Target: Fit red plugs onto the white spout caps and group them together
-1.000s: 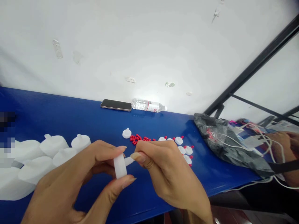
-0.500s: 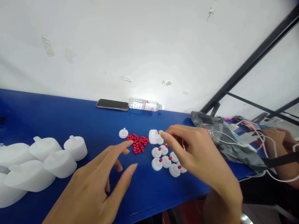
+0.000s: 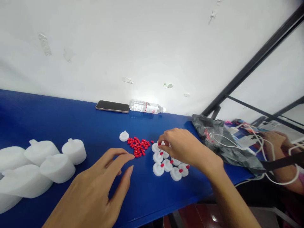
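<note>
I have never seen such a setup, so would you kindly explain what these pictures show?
No machine here: a person works bare-handed, filmed from a camera on their head. On the blue table lie large white pieces at left, white discs with red tips at right, and small red pieces between; a phone and a bottle lie near the wall. The open left hand holds nothing visible. The right hand is at the discs; whether it grips one is unclear.

Surface: blue tabletop (image 3: 147,186)
Rear: phone (image 3: 112,106), bottle (image 3: 146,107) on its side
Centre: red pieces (image 3: 136,146), plain white disc (image 3: 123,136) beside
Right: red-tipped white discs (image 3: 158,169), grouped; dark plastic bag (image 3: 239,161)
Left: large white spouted pieces (image 3: 58,169)
</note>
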A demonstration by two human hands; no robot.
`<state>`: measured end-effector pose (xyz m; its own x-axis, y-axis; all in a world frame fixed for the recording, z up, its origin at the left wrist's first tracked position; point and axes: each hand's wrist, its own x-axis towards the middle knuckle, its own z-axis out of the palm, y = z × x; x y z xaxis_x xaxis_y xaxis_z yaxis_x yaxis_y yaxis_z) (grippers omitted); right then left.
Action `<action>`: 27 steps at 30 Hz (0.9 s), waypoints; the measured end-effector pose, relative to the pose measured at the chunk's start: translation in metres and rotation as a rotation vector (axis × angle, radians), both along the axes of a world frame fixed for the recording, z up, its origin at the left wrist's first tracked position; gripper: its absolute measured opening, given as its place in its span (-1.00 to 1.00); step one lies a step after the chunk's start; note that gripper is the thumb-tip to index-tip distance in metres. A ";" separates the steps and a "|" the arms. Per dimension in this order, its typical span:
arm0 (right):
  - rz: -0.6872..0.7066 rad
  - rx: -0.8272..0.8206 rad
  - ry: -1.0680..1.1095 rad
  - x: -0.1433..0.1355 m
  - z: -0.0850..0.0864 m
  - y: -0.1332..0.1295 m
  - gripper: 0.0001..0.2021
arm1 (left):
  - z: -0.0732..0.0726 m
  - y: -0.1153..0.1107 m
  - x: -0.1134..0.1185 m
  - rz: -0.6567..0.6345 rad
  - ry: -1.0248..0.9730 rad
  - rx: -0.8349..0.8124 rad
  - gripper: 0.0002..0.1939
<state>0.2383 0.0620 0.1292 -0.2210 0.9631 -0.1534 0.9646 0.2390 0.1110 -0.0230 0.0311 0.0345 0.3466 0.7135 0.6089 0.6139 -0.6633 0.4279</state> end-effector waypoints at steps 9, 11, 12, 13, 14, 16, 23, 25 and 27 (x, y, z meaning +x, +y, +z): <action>0.150 0.136 0.106 -0.027 0.009 0.026 -0.69 | -0.014 -0.003 0.003 0.109 -0.021 -0.107 -0.46; 0.221 0.096 0.124 -0.042 0.006 0.034 -0.65 | -0.018 -0.005 0.002 0.125 -0.020 -0.104 -0.45; 0.243 0.083 0.109 -0.049 0.004 0.038 -0.62 | -0.019 -0.005 0.002 0.132 -0.017 -0.102 -0.46; 0.254 0.084 0.078 -0.056 0.002 0.042 -0.59 | -0.019 -0.006 0.001 0.140 -0.012 -0.101 -0.46; 0.259 0.097 0.041 -0.063 -0.001 0.045 -0.55 | -0.019 -0.007 0.000 0.148 -0.005 -0.099 -0.47; 0.265 0.127 -0.023 -0.075 -0.006 0.053 -0.50 | -0.016 -0.006 -0.001 0.162 0.013 -0.094 -0.49; 0.338 0.126 -0.029 -0.084 -0.004 0.062 -0.68 | 0.001 0.006 -0.001 0.262 0.144 0.061 -0.62; 0.362 0.146 0.053 -0.078 0.005 0.049 -0.66 | 0.001 0.007 -0.001 0.368 0.201 0.106 -0.52; 0.412 0.130 0.215 -0.071 0.014 0.029 -0.65 | -0.001 0.005 -0.002 0.408 0.201 0.115 -0.41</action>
<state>0.1673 0.0914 0.1431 -0.6020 0.7967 0.0534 0.7967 0.6038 -0.0265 -0.0251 0.0364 0.0334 0.1714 0.7476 0.6416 0.8975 -0.3870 0.2112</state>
